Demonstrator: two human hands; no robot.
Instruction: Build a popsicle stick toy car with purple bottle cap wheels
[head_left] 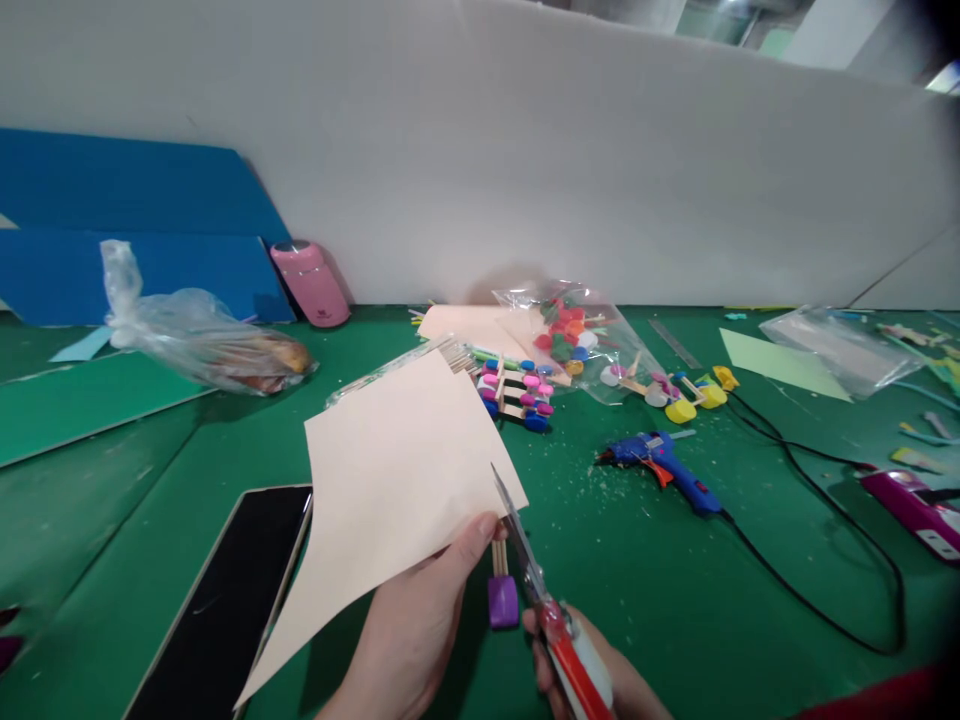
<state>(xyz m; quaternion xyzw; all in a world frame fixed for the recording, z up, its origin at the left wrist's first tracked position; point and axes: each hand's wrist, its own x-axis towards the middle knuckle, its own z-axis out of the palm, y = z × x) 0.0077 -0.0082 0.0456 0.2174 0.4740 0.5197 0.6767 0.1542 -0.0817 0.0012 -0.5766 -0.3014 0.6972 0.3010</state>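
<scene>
A cream sheet of paper (pixel 405 460) is held up over the green table, with my left hand (pixel 420 610) closed on its lower edge, the thumb on top. My right hand (pixel 592 660) is wrapped round the red and white handles of a pair of scissors (pixel 529 560). Their blades point up and left at the sheet's right edge, close to my left thumb. Just below, a purple block (pixel 503 602) on thin wooden sticks lies between my two hands, its sticks partly hidden by my left fingers.
A dark phone (pixel 225 605) lies at the left. Behind stand a pink bottle (pixel 311 283) and a knotted plastic bag (pixel 217 335). Colourful stick pieces (pixel 517 392) are beyond the sheet. A blue glue gun (pixel 664 467) with its black cable is at the right, near a magenta device (pixel 911 510).
</scene>
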